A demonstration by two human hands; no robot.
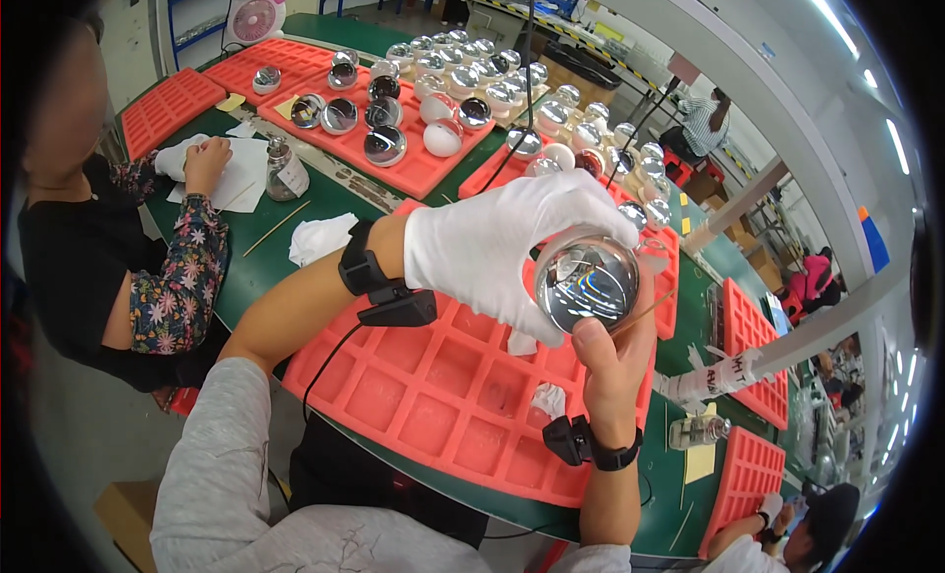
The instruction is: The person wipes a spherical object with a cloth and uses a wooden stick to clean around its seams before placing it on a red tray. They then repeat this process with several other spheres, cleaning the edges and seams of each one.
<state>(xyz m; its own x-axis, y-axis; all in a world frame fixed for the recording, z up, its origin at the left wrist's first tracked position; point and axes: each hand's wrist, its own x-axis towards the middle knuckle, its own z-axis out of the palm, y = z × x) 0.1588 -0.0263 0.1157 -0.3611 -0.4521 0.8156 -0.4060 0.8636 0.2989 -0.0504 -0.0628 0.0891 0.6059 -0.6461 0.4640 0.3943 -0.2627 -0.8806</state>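
Observation:
A clear glass ball [588,286] with dark and coloured reflections is held up above a red foam tray [441,413]. My left hand [497,246], in a white glove, curls its fingers over the ball's top and far side, with the thumb at its lower left. At the ball's lower right is my bare right hand [618,376], closed, its thumb against or just in front of the glass. A thin wooden stick [654,307] pokes out of the right hand beside the ball. The right fingers behind the ball are mostly hidden.
Many glass balls [384,146] stand in red trays [418,176] farther back. To the left, a co-worker's hands [202,161] rest over white paper near a glass bottle [286,169]. Crumpled white cloth [322,239] lies nearby. Another bottle [697,432] lies right, beside a slanting post [787,351].

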